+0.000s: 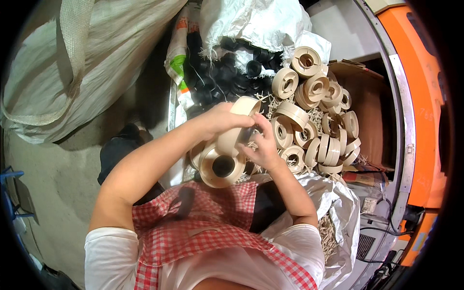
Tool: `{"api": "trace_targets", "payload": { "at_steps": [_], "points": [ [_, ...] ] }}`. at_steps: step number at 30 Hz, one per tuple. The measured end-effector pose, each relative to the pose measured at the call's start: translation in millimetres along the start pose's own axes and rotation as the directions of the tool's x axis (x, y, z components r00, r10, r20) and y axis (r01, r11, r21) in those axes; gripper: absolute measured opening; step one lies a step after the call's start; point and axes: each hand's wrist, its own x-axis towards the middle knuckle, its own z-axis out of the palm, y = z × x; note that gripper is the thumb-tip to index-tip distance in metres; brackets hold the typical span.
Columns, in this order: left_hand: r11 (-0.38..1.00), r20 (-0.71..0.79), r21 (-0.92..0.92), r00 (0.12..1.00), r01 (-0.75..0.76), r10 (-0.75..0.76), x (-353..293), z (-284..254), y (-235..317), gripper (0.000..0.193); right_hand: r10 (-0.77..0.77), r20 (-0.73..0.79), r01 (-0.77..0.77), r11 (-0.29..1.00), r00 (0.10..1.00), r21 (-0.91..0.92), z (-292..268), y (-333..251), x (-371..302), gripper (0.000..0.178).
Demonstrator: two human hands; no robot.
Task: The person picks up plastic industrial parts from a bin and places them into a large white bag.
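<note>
My left hand (pixel 220 121) is closed round a beige plastic ring (pixel 229 141), which is tilted on edge above my lap. Close against the ring's open side, my right hand (pixel 265 147) has its fingers bent in a pinch. Something dark shows between those fingertips and the ring; I cannot make out what it is. Just under the held ring lies another beige ring (pixel 209 167) with a round dark opening, close to my apron.
To the right, several beige rings (pixel 316 89) are heaped among small beige sticks beside a cardboard box (pixel 369 111). Black round parts (pixel 227 77) lie beyond my hands under a white sack (pixel 253 21). A large woven bag (pixel 106 53) stands left; an orange machine (pixel 418 116) stands right.
</note>
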Motion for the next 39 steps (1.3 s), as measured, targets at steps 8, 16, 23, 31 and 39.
{"api": "trace_targets", "payload": {
  "at_steps": [8, 16, 23, 31, 39],
  "points": [
    [0.965, -0.022, 0.168, 0.978, -0.203, 0.209, 0.3, 6.5, -12.1, 0.048, 0.595, -0.037, -0.543, 0.756, 0.803, 0.366, 20.9, 5.2, -15.3, 0.052],
    [0.878, -0.091, 0.407, 0.945, -0.254, 0.315, 0.7, 9.6, -15.8, 0.058, 0.762, 0.168, -0.617, 0.351, 0.625, 0.704, 20.4, 8.9, -4.6, 0.075],
    [0.882, -0.164, 0.405, 0.931, -0.239, 0.327, -2.9, 15.5, -11.9, 0.056, 0.79, 0.239, -0.719, 0.33, 0.565, 0.611, 35.2, 11.8, -2.7, 0.071],
    [0.843, -0.229, 0.422, 0.86, -0.335, 0.456, 0.6, 1.4, -23.8, 0.055, 0.944, -0.06, -0.946, 0.323, 0.325, -0.041, 31.6, 72.3, -80.0, 0.046],
    [0.646, 0.17, 0.677, 0.929, -0.353, 0.33, -2.4, -8.1, -85.9, 0.045, 0.984, 0.044, -0.913, 0.176, 0.172, -0.367, 44.5, 125.1, -176.2, 0.057]
  ]
}}
